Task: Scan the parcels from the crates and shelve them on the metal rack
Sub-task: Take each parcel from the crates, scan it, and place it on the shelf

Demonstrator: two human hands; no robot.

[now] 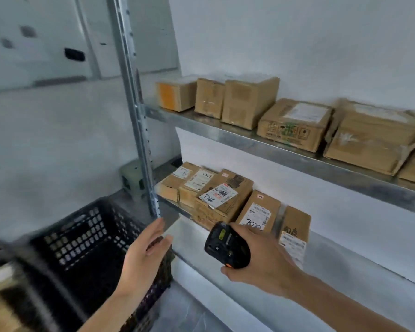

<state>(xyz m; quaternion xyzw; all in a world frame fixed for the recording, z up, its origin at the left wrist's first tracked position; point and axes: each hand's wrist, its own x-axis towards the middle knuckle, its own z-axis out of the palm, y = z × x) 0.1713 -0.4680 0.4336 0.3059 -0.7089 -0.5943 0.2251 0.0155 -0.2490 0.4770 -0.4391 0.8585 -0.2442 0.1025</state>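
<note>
My right hand (261,262) grips a black handheld scanner (227,248) with an orange button, held in front of the lower shelf of the metal rack (249,140). My left hand (145,252) is empty with fingers spread, hovering over the right rim of a black plastic crate (86,236). Cardboard parcels with white labels (218,195) lie in a row on the lower shelf, just beyond the scanner. More brown parcels (295,123) line the upper shelf. Another parcel (0,312) shows blurred at the bottom left corner.
The rack's upright post (134,104) stands between the crate and the shelves. A small green stool (132,178) sits on the floor behind the post. White walls close the back. The lower shelf has bare metal (345,259) to the right of its parcels.
</note>
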